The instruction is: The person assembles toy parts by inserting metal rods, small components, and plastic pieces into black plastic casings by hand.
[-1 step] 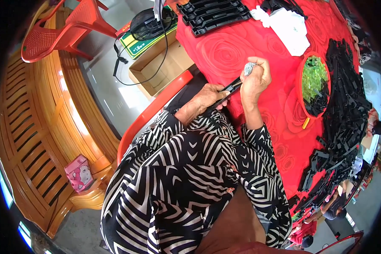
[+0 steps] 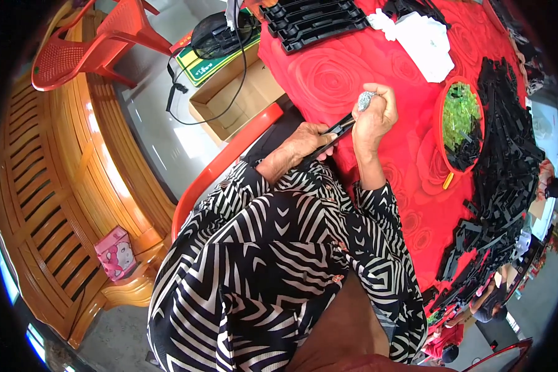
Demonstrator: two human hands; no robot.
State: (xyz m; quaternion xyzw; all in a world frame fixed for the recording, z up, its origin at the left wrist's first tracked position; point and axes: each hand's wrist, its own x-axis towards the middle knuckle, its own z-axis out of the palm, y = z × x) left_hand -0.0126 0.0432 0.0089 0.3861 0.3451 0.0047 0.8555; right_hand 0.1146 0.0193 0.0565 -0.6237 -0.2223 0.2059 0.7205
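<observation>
Over my lap, at the edge of the red rose-patterned tablecloth [image 2: 328, 74], my left hand [image 2: 301, 144] is closed round a long narrow black plastic piece [image 2: 340, 129]. The piece slants up and to the right. Closed in a fist, my right hand [image 2: 373, 121] grips a tool with a silver-wrapped handle [image 2: 365, 100], whose end sticks out above the fingers. Its slim shaft seems to meet the black piece between my hands. The exact contact is too small to make out, and my fingers hide part of both things.
Right of my hands stands a red-rimmed basket [image 2: 440, 127] with green and black bits, beside a large heap of black plastic pieces [image 2: 505, 155]. Black trays [image 2: 313, 22] and a white bag [image 2: 423, 46] lie farther off. At left are a cardboard box [image 2: 229, 105] and a wooden bench [image 2: 99, 167].
</observation>
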